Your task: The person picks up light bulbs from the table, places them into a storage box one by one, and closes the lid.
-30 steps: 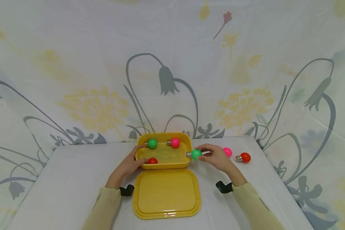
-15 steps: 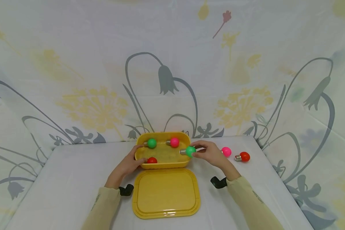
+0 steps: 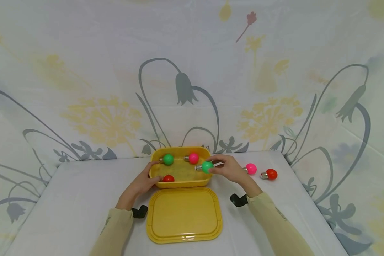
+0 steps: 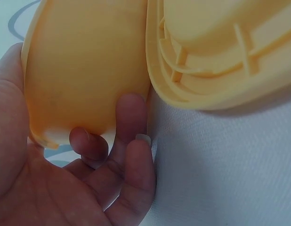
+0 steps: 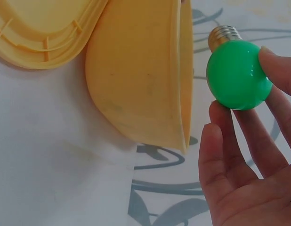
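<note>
My right hand (image 3: 227,167) pinches a green light bulb (image 3: 207,166) by its round end, metal screw base pointing left. In the head view the bulb overlaps the right side of a yellow plastic box (image 3: 179,184); the right wrist view puts this bulb (image 5: 239,75) above the rim. My left hand (image 3: 144,181) grips the box's left end, its thumb at the rim and its fingers (image 4: 131,115) against the outer wall. Inside the box lie another green bulb (image 3: 168,159), a pink bulb (image 3: 193,158) and a red bulb (image 3: 168,178), partly hidden by the near wall.
A yellow lid (image 3: 184,215) lies on the white table just in front of the box. To the right of my right hand are a pink bulb (image 3: 251,169) and a red bulb (image 3: 271,174). A flower-patterned cloth (image 3: 192,117) hangs behind the table.
My right hand has carried the green bulb leftward, from the box's right edge to over its inside. The left hand keeps its hold on the box.
</note>
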